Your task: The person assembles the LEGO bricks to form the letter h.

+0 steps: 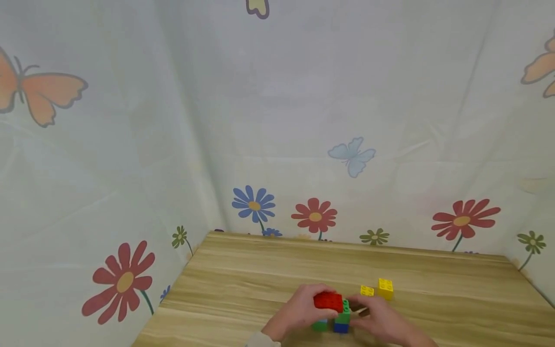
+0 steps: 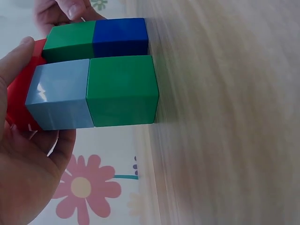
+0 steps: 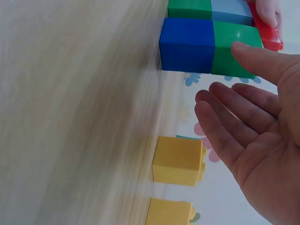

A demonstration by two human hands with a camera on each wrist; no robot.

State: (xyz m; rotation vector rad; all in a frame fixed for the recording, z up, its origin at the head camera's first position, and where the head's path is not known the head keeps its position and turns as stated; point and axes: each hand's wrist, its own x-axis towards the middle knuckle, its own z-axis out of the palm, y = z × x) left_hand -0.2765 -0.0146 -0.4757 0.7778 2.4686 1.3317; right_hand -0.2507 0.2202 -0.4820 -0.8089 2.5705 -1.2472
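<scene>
My left hand (image 1: 300, 308) grips a long red brick (image 1: 327, 302) between thumb and fingers. The red brick lies across the tops of two short stacks. One stack has a green brick (image 2: 70, 41) over a blue brick (image 2: 121, 37). Its neighbour is a light blue brick (image 2: 61, 93) over another green brick (image 2: 123, 91), standing on the table. My right hand (image 1: 378, 315) is beside the green-and-blue stack, its thumb at the upper green brick in the right wrist view. The other fingers of that hand are extended, lightly bent, and hold nothing.
Two yellow bricks, a nearer one (image 1: 366, 291) and a farther one (image 1: 385, 288), stand apart beyond the right hand. The wooden table (image 1: 243, 279) ends at a pale curtain (image 1: 390, 106) printed with flowers and butterflies, at the back and sides.
</scene>
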